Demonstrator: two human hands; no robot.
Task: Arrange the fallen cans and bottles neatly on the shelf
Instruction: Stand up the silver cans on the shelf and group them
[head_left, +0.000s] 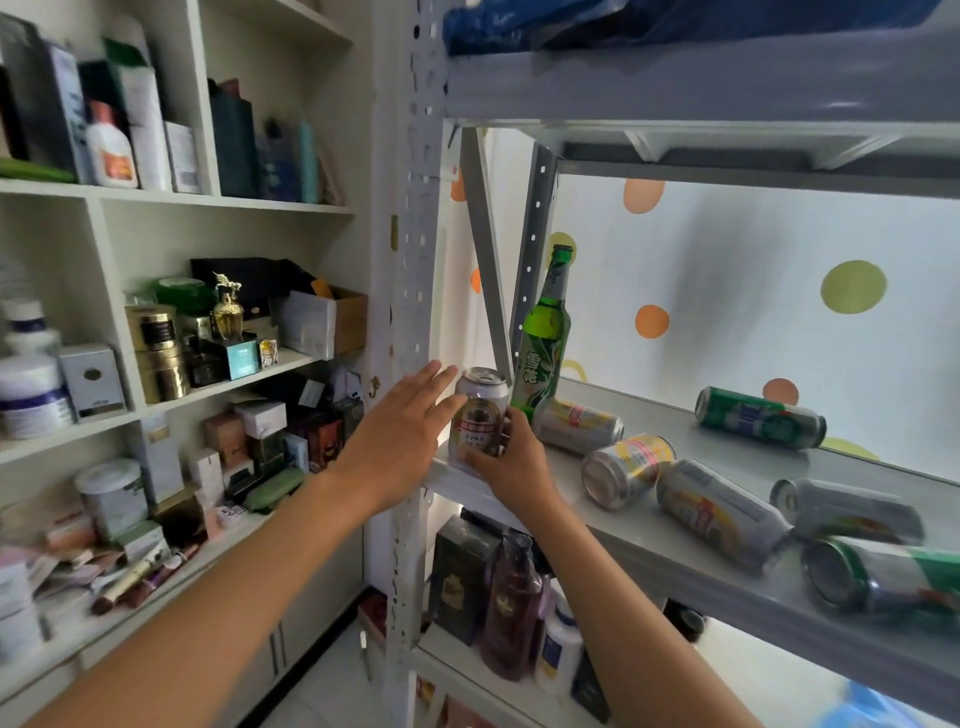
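Observation:
A silver and red can (479, 415) stands upright at the left front corner of the grey metal shelf (691, 525). My right hand (511, 462) grips its lower right side with thumb and fingers. My left hand (402, 436) has straight fingers touching the can's left side. Behind the can a green glass bottle (543, 338) stands upright. Several cans lie on their sides: a silver and yellow can (577, 425), another silver and yellow can (626, 470), a long silver can (722, 514), a green can (761, 417) at the back, a grey can (847, 512) and a green and silver can (883, 574).
The perforated shelf upright (415, 291) stands just left of my hands, with a diagonal brace (485, 249) behind the can. A white bookcase (156, 197) full of boxes and jars is at the left. Dark bottles and boxes (498, 597) fill the shelf below.

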